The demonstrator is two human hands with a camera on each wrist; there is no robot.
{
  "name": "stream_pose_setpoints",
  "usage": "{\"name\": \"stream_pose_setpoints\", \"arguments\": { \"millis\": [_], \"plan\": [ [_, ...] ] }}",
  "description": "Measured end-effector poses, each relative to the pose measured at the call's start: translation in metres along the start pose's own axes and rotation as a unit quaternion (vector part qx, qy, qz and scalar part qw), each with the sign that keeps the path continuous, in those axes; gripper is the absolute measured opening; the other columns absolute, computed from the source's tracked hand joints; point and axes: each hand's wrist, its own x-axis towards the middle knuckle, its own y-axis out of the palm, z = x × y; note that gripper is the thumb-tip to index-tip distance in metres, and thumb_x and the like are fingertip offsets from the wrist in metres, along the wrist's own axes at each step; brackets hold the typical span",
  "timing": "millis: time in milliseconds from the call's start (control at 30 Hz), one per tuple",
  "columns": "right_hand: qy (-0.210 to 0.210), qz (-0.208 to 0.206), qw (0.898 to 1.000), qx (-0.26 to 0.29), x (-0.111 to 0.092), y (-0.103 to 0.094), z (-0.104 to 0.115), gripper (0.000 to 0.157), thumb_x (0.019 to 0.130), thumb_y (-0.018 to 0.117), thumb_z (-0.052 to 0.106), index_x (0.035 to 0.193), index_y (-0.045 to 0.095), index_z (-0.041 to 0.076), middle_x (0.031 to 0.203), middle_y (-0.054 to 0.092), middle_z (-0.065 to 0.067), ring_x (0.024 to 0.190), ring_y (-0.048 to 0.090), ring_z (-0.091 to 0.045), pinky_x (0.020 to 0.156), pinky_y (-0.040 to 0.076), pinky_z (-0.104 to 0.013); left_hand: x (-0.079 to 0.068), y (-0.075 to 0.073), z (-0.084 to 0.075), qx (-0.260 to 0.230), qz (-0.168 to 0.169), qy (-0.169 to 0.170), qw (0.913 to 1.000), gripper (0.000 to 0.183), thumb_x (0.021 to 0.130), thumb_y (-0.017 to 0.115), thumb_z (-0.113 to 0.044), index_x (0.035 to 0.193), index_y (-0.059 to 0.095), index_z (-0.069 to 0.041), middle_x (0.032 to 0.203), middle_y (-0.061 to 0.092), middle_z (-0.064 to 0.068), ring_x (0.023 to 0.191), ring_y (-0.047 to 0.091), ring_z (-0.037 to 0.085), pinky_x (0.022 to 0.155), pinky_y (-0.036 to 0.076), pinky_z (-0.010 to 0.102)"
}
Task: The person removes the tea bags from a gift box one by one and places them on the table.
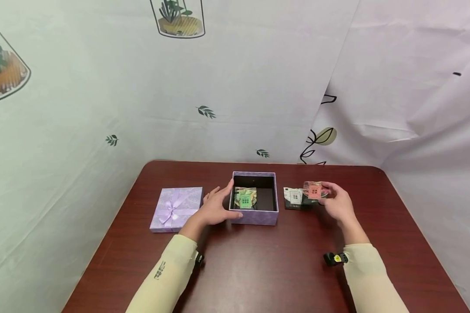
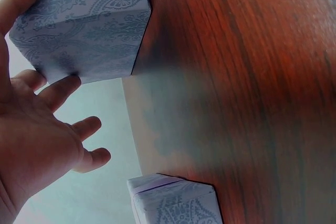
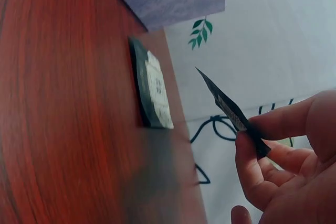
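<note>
Pinching a packet (image 1: 311,194), its red label (image 1: 314,190) illegible.

Packets totalled 3: 1 green packet (image 1: 245,199) in box (image 1: 254,218), 1 white-labelled packet (image 1: 293,200) right of it, 1 red packet (image 1: 314,190) farther right. Boxes numbered 1; bow-topped lid (image 1: 185,203), 1, lay left. Hands were 2: left hand (image 1: 215,210), right hand (image 1: 340,204). Far backdrop (image 1: 250,74) showed 3 small leaf sprigs (image 1: 206,112), 2 jar prints (image 1: 182,27).
</note>
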Motion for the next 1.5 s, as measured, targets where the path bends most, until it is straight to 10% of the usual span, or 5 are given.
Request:
{"name": "stream_pose_setpoints", "arguments": {
  "millis": [1500],
  "plan": [
    [0.014,0.04,0.995,-0.092,0.015,-0.022,-0.039,0.054,0.09,0.06,-0.004,0.142,0.047,-0.004,0.125,0.052,-0.029,0.11,0.048,-0.043,0.081,0.04,-0.049,0.001,0.001,0.001,-0.003,0.002,-0.006,1.0,0.115,0.078,0.081,-0.056,0.162,0.007,-0.029,0.16,0.03,0.001,0.147,0.013,0.041,0.11,0.008,0.065]
  ]
}}
